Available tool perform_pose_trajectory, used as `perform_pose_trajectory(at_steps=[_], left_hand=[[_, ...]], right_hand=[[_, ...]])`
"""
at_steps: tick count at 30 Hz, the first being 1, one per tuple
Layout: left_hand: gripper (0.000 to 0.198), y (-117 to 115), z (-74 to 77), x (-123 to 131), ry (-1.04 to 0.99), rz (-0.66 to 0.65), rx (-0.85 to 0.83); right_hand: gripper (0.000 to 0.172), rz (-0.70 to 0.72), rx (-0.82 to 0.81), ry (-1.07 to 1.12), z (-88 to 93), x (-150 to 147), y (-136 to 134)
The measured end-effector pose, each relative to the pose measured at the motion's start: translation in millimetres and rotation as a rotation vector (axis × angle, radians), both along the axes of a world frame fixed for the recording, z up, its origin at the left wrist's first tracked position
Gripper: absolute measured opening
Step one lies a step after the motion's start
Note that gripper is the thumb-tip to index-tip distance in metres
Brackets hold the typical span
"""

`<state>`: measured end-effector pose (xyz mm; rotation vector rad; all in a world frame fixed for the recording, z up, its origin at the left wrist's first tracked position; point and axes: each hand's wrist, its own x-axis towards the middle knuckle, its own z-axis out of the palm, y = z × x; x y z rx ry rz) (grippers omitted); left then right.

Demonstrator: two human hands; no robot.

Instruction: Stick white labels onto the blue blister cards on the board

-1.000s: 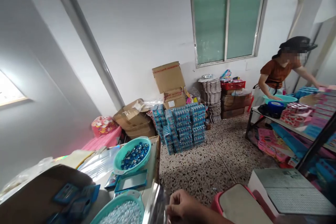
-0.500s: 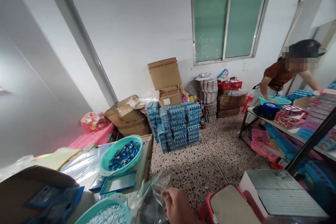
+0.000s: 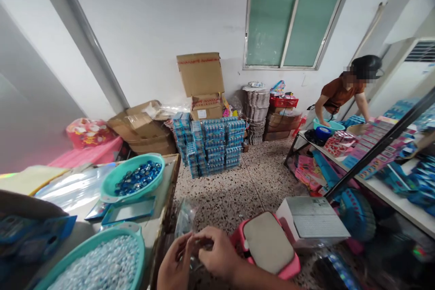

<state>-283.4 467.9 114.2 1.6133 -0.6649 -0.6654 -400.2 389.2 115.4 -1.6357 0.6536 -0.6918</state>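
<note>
My left hand (image 3: 176, 260) and my right hand (image 3: 219, 251) meet at the bottom middle, beside the table's edge. Their fingertips are pinched together at a clear plastic bag (image 3: 186, 217), which rises behind them and also shows faintly beneath. To the left, a turquoise basin (image 3: 138, 253) of pale, pearly beads is nearest my left hand. Farther back on the table stands another turquoise basin (image 3: 108, 182) with shiny dark blue pieces. Between the basins lies a shallow blue-edged tray (image 3: 129, 211). Whatever may be inside the bag is hidden by my fingers.
A pink stool (image 3: 268, 242) with a beige top and a silver-grey box (image 3: 317, 219) stand right of my hands. Stacked blue packages (image 3: 217, 145) sit on the speckled floor. At a shelf (image 3: 401, 199) on the right, a person (image 3: 340, 95) bends over a basin.
My left hand has come into view and joined my right at the bag. The bag now sits lower and mostly behind my hands. The view has turned right and downward.
</note>
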Motion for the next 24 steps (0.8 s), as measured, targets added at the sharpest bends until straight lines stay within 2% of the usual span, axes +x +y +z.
perform_pose_trajectory(at_steps=[2, 5, 8, 10, 11, 13, 15, 17, 19, 21, 24], left_hand=[[0.065, 0, 2.1, -8, -0.017, 0.037, -0.003], [0.066, 5, -5.2, -9, 0.008, 0.036, 0.017], [0.062, 16, -18.7, 2, 0.047, -0.018, -0.005], [0.057, 24, -28.0, 14, 0.03, -0.025, -0.027], [0.054, 28, -32.4, 19, -0.009, -0.014, -0.023], [0.046, 34, -39.4, 29, -0.135, 0.007, -0.002], [0.037, 39, -42.5, 34, -0.265, -0.015, 0.006], [0.035, 42, -41.3, 37, -0.366, -0.073, 0.01], [0.039, 46, -37.8, 41, -0.449, -0.13, 0.041], [0.04, 49, -36.3, 48, -0.491, -0.153, 0.104], [0.042, 54, -43.4, 67, -0.423, -0.161, 0.203]], right_hand=[[0.026, -0.066, 0.177, 0.04, -1.7, -5, -1], [0.043, -0.079, 0.43, 0.03, -13.3, -3, 3], [0.058, -0.11, 0.631, 0.02, -28.3, 6, 8], [0.06, -0.202, 0.663, 0.019, -35.9, 12, 10], [0.057, -0.258, 0.623, 0.031, -38.7, 14, 11], [0.045, -0.37, 0.446, 0.08, -42.3, 20, 12], [0.032, -0.387, 0.286, 0.163, -44.0, 28, 14], [0.028, -0.355, 0.236, 0.227, -43.6, 37, 18], [0.035, -0.357, 0.337, 0.242, -40.3, 48, 28], [0.047, -0.421, 0.53, 0.167, -33.8, 60, 42], [0.057, -0.428, 0.773, 0.019, -23.5, 78, 68]])
